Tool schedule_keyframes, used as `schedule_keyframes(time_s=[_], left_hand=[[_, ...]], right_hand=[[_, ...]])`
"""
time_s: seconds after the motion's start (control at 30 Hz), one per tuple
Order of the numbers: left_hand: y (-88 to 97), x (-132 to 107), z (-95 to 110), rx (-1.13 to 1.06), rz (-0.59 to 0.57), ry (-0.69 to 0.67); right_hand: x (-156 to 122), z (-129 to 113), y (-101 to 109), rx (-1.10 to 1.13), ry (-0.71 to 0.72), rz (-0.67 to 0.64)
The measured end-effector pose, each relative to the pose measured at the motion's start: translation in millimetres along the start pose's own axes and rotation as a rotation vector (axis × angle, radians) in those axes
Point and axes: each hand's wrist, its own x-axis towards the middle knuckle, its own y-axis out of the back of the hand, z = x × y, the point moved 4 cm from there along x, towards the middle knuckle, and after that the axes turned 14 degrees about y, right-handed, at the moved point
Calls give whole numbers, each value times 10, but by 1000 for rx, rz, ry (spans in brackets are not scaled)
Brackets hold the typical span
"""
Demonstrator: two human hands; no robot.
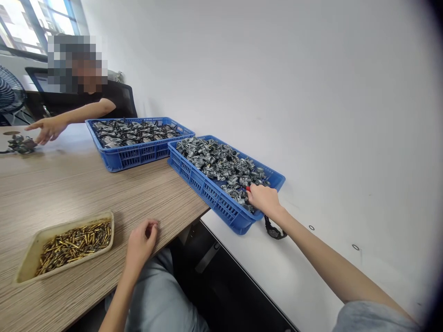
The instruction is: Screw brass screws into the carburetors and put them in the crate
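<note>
My right hand (265, 199) reaches into the near end of a blue crate (207, 191) heaped with grey metal fittings (221, 163). Its fingers are curled down among the parts, next to a small red piece (248, 188); what they grip is hidden. My left hand (140, 244) rests at the wooden table's (86, 189) front edge, loosely curled with thumb and fingertips pinched together. A beige tray (29, 256) of small brass pins (74, 242) lies just left of it.
A second blue crate (138, 154) of metal parts sits farther back on the table. Another person sits at the far end, one hand (46, 130) stretched over the table near a small pile of metal parts (21, 144). A white wall runs along the right.
</note>
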Motion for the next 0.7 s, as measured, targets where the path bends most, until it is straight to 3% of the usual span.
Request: schedule_keyframes(time_s=[0.27,0.47,0.7], left_hand=[[-18,9,-27,4,11,4],[-19,5,-26,-3,14,0],[-21,3,-29,-12,18,4]], right_hand=[[-6,168,-16,16,-47,-47],[-13,215,131,25,-78,-9],[92,79,161,111,27,13]])
